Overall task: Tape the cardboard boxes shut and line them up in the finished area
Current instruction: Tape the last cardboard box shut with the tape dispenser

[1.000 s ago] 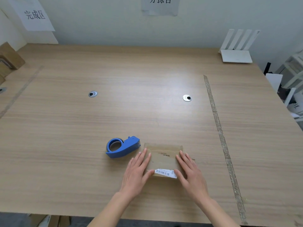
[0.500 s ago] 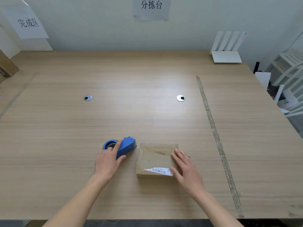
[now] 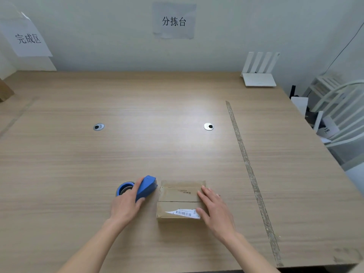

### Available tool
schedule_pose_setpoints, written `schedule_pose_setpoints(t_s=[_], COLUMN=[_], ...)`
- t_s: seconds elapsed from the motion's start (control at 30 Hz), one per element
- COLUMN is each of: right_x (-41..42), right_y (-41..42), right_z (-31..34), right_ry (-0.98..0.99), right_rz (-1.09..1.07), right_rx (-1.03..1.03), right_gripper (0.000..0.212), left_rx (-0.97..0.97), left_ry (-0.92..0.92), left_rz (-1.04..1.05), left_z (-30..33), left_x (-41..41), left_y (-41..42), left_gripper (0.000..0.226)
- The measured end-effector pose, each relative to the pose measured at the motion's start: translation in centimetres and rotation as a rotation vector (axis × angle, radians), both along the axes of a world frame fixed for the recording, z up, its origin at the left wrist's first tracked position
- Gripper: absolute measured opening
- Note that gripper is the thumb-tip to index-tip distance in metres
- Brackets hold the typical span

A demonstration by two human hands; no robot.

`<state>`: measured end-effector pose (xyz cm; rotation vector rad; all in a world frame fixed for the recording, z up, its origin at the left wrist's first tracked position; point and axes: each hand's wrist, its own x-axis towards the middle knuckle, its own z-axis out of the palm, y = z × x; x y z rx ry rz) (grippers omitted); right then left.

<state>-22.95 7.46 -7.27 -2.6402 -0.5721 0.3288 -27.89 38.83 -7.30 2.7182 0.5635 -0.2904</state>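
Left hand: the left hand (image 3: 126,205) lay over the blue tape dispenser (image 3: 146,187), fingers and thumb curled round its body in a grasp.
Right hand: the right hand (image 3: 215,208) rested flat on the right side of the cardboard box (image 3: 180,200), fingers straight and relaxed, pressing on the top without curling round it.
Cardboard box: it sat on the surface (image 3: 157,146) near the front edge, flaps folded down, a seam running across the top; a white barcode label (image 3: 184,212) was stuck at its near edge.
Tape dispenser: it lay on the surface just left of the box, its nose close to the box's far left corner; whether the two touched could not be told. The roll (image 3: 124,189) showed at its left end.
Surface: light wood grain, with two round cable grommets (image 3: 98,127) (image 3: 208,126) further back and a strip of worn tape (image 3: 250,174) running front to back right of the box.
Wall: two paper signs hung there, one (image 3: 174,21) at centre and one (image 3: 27,38) at far left.
Far right corner: a white router (image 3: 259,75) stood on the surface.
Far left edge: part of another brown box (image 3: 5,91) was visible.
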Motion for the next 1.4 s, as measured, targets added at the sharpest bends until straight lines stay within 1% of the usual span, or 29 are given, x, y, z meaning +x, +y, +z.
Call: schedule_pose_setpoints(t_s=[0.1,0.17,0.2,0.27,0.33,0.43,0.5,0.63,0.7,0.8,0.87,0.97,1.03,1.17,1.2,1.3,1.33,1.4], right_x=[0.0,0.0,-0.1,0.2,0.5,0.8,0.9,0.7,0.8,1.4,1.8,2.5,2.8,3.0,3.0,2.9,3.0,3.1], right_y=[0.2,0.1,0.0,-0.1,-0.1,-0.4,-0.8,-1.4,-1.5,-1.3,-1.2,-1.1,-0.9,-0.7,-0.8,-0.7,-0.7,-0.6], right_z=[0.2,0.2,0.2,0.3,0.5,0.2,0.2,-0.1,-0.3,-0.5,-0.5,-0.4,-0.4,-0.2,-0.2,0.2,0.3,0.7], right_ry=[-0.014,0.002,0.024,0.060,0.082,0.106,0.109,0.126,0.165,0.274,0.313,0.354,0.381,0.397,0.399,0.414,0.422,0.439], right_rz=[0.022,0.023,0.021,0.012,-0.002,-0.025,-0.028,-0.038,-0.059,-0.091,-0.091,-0.075,-0.042,-0.065,-0.070,-0.051,-0.035,0.001], right_rx=[-0.009,-0.006,-0.003,0.024,0.075,0.151,0.197,0.241,0.316,0.437,0.418,0.390,0.377,0.389,0.396,0.373,0.350,0.304], right_gripper=[0.063,0.062,0.062,0.060,0.059,0.058,0.059,0.059,0.053,0.043,0.038,0.031,0.020,0.014,0.013,0.033,0.036,0.033], left_rx=[-0.029,-0.046,-0.069,-0.163,-0.292,-0.400,-0.388,-0.350,-0.331,-0.304,-0.308,-0.306,-0.307,-0.300,-0.299,-0.310,-0.314,-0.324], left_ry=[-0.128,-0.199,-0.226,-0.262,-0.261,-0.139,-0.065,-0.069,-0.054,-0.052,-0.043,-0.028,-0.041,-0.032,-0.032,-0.043,-0.048,-0.054], left_rz=[0.126,0.181,0.177,0.105,0.004,-0.167,-0.252,-0.276,-0.294,-0.315,-0.329,-0.350,-0.334,-0.363,-0.376,-0.390,-0.393,-0.405], left_z=[0.4,2.0,3.0,5.2,7.5,9.0,8.8,7.8,7.7,7.6,7.5,7.8,7.9,7.9,7.9,7.9,7.9,7.9], left_x=[0.2,0.8,1.0,1.3,1.6,1.6,1.5,2.1,2.2,2.5,2.7,2.7,2.7,2.8,2.8,2.7,2.6,2.3], left_y=[-0.8,-0.9,-1.0,-1.3,-2.4,-5.4,-7.2,-7.9,-8.0,-8.4,-8.4,-8.4,-8.2,-8.3,-8.3,-8.1,-7.9,-7.7], left_gripper=[0.052,0.048,0.047,0.048,0.050,0.037,0.035,0.045,0.048,0.048,0.043,0.031,0.030,0.034,0.036,0.041,0.041,0.041])
